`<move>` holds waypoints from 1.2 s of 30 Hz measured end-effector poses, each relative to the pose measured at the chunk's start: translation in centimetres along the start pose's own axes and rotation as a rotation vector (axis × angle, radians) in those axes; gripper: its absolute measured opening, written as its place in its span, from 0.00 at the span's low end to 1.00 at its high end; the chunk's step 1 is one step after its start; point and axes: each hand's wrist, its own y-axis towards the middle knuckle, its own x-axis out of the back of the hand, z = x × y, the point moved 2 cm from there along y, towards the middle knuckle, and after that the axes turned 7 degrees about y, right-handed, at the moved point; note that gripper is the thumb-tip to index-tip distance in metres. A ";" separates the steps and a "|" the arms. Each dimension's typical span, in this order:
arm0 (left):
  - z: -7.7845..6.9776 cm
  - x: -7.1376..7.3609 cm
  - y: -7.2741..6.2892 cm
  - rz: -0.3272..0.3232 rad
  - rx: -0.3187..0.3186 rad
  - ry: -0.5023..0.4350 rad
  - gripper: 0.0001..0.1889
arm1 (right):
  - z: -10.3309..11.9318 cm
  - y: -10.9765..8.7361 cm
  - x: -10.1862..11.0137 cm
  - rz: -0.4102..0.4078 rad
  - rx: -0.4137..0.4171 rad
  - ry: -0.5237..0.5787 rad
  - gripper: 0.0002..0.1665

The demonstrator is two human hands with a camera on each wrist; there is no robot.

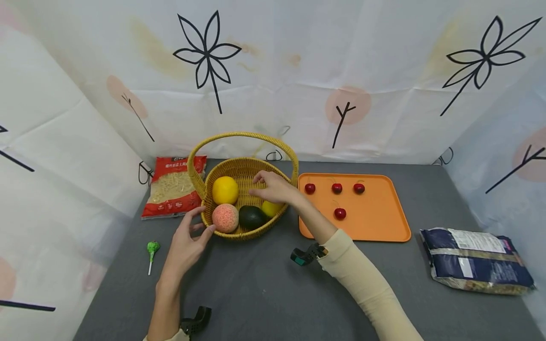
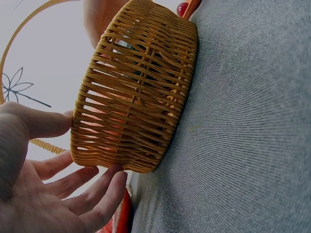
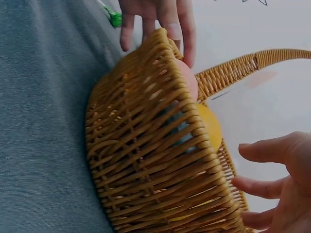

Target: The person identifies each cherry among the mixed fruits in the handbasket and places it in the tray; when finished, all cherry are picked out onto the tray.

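Note:
A yellow wicker basket (image 1: 239,163) with a tall handle stands on the grey table. Inside it are a round yellow fruit (image 1: 225,190), a speckled pink peach-like fruit (image 1: 225,218), a dark green avocado (image 1: 252,218) and a second yellow fruit (image 1: 270,209), partly covered by my right hand. My left hand (image 1: 187,244) touches the basket's left end, thumb and fingers spread along rim and wall, also seen in the left wrist view. Over the basket's right half hovers my right hand (image 1: 275,188), its fingers parted and holding nothing.
Right of the basket lies an orange tray (image 1: 375,227) with several cherries (image 1: 340,213). A red pasta bag (image 1: 172,187) lies behind left, a green lollipop (image 1: 152,247) at the left, and a dark blue food bag (image 1: 475,260) far right. White cloth (image 1: 273,57) hangs around the table.

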 end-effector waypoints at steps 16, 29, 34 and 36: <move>0.0 0.0 -0.1 0.005 0.012 0.008 0.37 | -1.7 3.1 -1.2 0.147 -0.036 0.074 0.20; 0.0 0.0 0.0 0.003 0.004 0.011 0.36 | -0.8 4.4 -1.0 0.413 -0.011 0.011 0.20; 0.0 0.0 0.0 -0.002 0.000 0.016 0.36 | -0.5 4.8 -0.8 0.452 -0.035 0.000 0.24; 0.0 0.1 0.0 -0.002 0.000 0.017 0.36 | -0.5 4.9 -0.8 0.437 -0.041 0.005 0.23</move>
